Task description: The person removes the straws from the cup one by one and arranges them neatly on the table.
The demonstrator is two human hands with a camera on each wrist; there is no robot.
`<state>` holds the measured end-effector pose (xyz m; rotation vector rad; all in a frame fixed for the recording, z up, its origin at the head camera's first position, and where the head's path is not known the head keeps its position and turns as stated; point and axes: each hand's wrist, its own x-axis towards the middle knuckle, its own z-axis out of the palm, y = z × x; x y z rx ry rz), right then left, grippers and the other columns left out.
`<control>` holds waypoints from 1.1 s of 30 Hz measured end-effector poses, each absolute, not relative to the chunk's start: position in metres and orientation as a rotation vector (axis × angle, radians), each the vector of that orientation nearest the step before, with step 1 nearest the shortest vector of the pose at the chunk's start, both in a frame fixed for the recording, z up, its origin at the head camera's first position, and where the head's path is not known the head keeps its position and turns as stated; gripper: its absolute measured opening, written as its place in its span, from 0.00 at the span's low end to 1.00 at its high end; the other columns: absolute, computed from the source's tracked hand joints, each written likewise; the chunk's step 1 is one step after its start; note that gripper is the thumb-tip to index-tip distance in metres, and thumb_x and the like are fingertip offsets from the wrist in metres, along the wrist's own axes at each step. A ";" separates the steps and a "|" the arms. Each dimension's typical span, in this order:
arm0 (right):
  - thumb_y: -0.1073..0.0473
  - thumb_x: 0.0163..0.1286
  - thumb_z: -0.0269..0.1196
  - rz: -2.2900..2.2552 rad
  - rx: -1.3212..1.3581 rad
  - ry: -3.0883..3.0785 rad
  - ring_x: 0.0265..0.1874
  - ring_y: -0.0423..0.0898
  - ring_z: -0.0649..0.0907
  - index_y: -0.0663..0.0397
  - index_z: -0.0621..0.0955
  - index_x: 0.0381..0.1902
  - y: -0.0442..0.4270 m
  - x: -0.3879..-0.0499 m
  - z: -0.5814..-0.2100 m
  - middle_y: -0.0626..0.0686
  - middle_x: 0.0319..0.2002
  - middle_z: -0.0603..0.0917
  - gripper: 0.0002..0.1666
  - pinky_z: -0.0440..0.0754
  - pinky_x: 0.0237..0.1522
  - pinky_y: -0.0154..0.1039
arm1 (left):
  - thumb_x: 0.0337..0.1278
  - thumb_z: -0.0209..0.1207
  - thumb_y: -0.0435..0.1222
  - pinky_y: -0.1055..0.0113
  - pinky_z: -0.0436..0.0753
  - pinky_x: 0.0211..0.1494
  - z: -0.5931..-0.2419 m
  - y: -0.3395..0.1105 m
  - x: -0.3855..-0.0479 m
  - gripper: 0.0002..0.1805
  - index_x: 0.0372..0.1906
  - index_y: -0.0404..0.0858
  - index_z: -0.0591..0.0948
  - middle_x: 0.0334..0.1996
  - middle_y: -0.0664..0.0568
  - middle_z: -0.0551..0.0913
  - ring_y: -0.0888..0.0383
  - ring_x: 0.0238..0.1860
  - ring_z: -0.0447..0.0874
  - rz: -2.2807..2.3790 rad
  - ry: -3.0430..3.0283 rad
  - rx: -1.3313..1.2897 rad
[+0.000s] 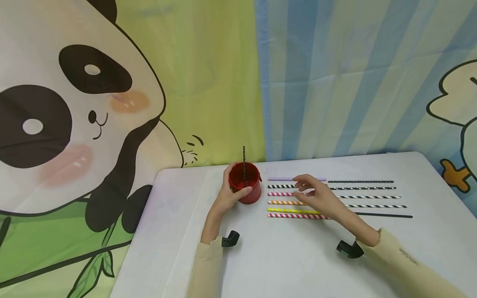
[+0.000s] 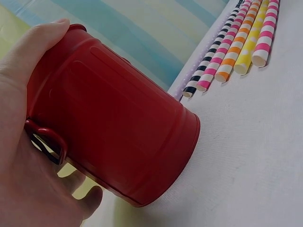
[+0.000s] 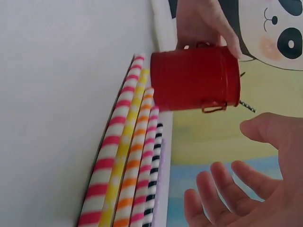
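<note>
My left hand (image 1: 226,198) grips a small red metal bucket (image 1: 252,196) by its left side, thumb at the rim. The bucket sits upright on the table, and one black straw with white dots (image 1: 244,159) stands in it. To the right, my right hand (image 1: 316,198) hovers over rows of paper straws, thumb and fingers apart, holding nothing. Below it lie a lilac straw (image 1: 279,179), a black-striped straw (image 1: 280,186), a pink-striped straw (image 1: 279,194), an orange-striped straw (image 1: 283,203), a yellow straw (image 1: 290,210) and a red-and-white straw (image 1: 294,215).
A second column of dark straws lies farther right, among them a plain black straw (image 1: 387,215) and a dotted black straw (image 1: 361,181). Behind the white table (image 1: 268,256) hangs a curtain (image 1: 208,82) with a panda print. Both wrists carry black camera mounts.
</note>
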<state>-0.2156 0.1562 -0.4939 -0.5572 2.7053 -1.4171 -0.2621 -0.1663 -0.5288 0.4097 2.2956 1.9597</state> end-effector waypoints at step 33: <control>0.49 0.75 0.60 -1.950 -0.213 2.267 0.57 0.55 0.81 0.56 0.78 0.60 0.054 -0.275 -0.469 0.58 0.57 0.81 0.22 0.79 0.62 0.58 | 0.57 0.66 0.33 0.38 0.69 0.71 -0.517 -0.165 -0.258 0.54 0.80 0.45 0.43 0.75 0.42 0.58 0.43 0.76 0.55 1.976 2.225 0.421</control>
